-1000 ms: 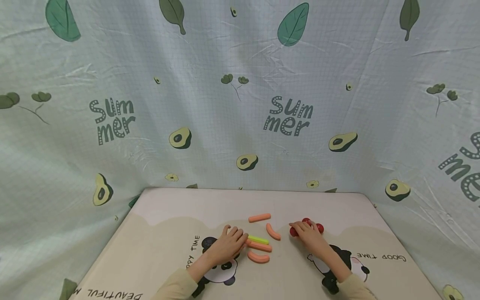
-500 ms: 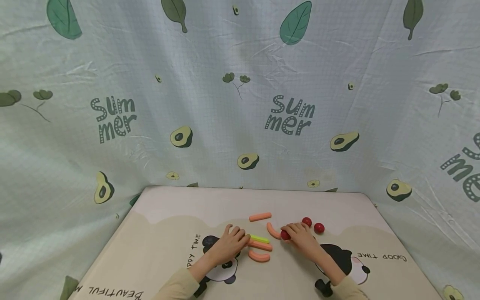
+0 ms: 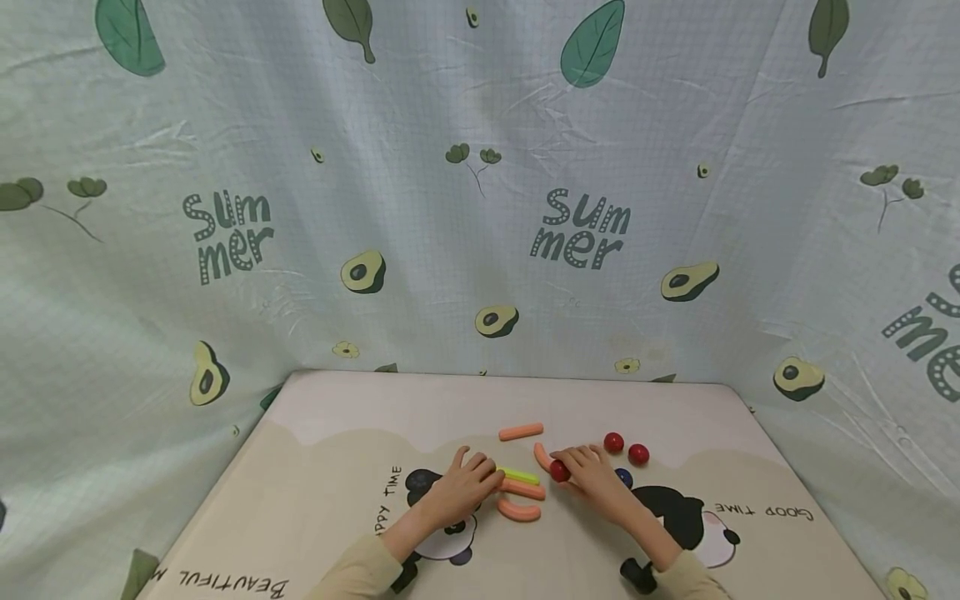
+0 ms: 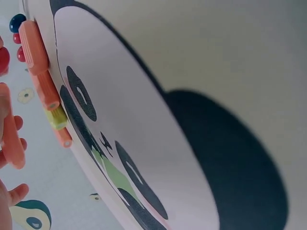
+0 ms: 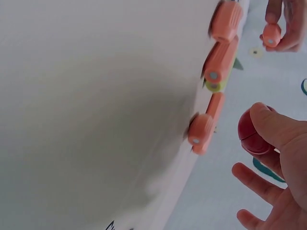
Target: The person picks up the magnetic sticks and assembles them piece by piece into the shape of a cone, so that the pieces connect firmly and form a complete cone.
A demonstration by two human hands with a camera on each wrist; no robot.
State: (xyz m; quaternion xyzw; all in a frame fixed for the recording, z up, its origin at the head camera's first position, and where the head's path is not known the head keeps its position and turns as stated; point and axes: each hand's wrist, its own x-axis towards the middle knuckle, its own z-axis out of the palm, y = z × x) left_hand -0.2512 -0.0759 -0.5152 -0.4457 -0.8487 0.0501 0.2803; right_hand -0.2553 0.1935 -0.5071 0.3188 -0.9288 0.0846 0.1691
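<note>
My left hand (image 3: 459, 490) is above the table near the panda print. Its thumb and fingers pinch an orange stick (image 4: 13, 136), which the right wrist view shows end-on with a grey dot; from the head that stick is mostly hidden. Between the thumb and finger of my right hand (image 3: 596, 483) is a red ball (image 5: 249, 133), lifted off the table. To the left of it lie a curved orange stick (image 3: 542, 456), a yellow-green stick (image 3: 521, 477), a straight orange stick (image 3: 525, 490) and another curved one (image 3: 519, 510).
A further straight orange stick (image 3: 521, 432) lies farther back. Two red balls (image 3: 626, 448) rest behind my right hand, and a blue ball (image 3: 624, 477) sits beside its wrist. A hanging printed cloth (image 3: 420, 208) rises behind the pale table (image 3: 337, 408).
My right hand has moved left with the red ball, away from the other two red balls. The blue ball has come into sight. My left hand has hardly moved.
</note>
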